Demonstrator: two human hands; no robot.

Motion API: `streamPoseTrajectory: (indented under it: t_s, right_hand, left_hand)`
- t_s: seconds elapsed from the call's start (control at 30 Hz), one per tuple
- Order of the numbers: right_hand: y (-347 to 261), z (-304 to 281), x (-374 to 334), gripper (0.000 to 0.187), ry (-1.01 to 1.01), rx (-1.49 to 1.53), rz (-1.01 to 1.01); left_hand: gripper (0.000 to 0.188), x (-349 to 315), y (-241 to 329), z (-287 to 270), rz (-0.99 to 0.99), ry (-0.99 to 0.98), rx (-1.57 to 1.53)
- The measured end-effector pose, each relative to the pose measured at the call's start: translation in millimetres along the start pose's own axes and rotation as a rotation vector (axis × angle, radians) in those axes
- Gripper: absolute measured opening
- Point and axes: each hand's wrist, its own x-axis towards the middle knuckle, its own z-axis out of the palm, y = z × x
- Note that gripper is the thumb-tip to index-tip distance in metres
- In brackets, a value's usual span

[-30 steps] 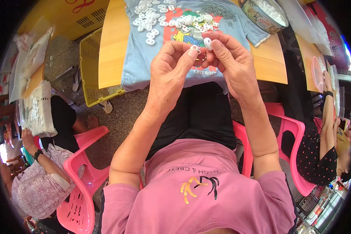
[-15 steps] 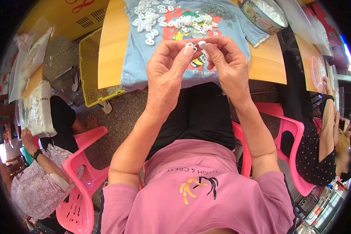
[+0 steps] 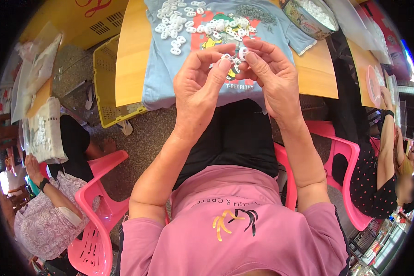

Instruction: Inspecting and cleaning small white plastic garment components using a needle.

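My left hand (image 3: pixel 198 80) pinches a small white plastic piece (image 3: pixel 226 56) between thumb and forefinger, and the fingers partly cover it. Opposite it, my right hand (image 3: pixel 275 76) grips a white oval piece with two holes (image 3: pixel 243 52) at the fingertips. Both hands are raised over the near part of a blue printed T-shirt (image 3: pixel 163 83) spread on the table. Beyond them lie a loose heap of white two-holed oval pieces (image 3: pixel 171 27) and another cluster of white pieces (image 3: pixel 225 28). Small dark grey metal-looking bits (image 3: pixel 258 14) are piled farther back.
A round tin (image 3: pixel 296 25) of white pieces stands at the back right of the wooden table (image 3: pixel 132 60). A yellow crate (image 3: pixel 106 87) is beside its left edge. Pink plastic chairs (image 3: pixel 94 202) and seated people are on both sides, at tables of their own.
My fingertips have drawn a little apart. The white piece in my right hand has turned so that its holes show, and my right hand has shifted slightly right.
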Motion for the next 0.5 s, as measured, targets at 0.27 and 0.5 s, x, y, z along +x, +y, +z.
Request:
streamPoseTrajectory:
  t_s: [0.27,0.5]
  right_hand:
    - [1.9,-7.9,-2.2,0.026,-0.042,-0.001,0.005]
    - [-0.5,-8.0,-1.6,0.025,-0.070,-0.001,0.025]
  left_hand:
    - [0.014,-0.9,-0.9,-5.3,-0.231,0.008,-0.116]
    - [0.014,0.3,-2.1,-7.7,-0.239,-0.024,-0.110]
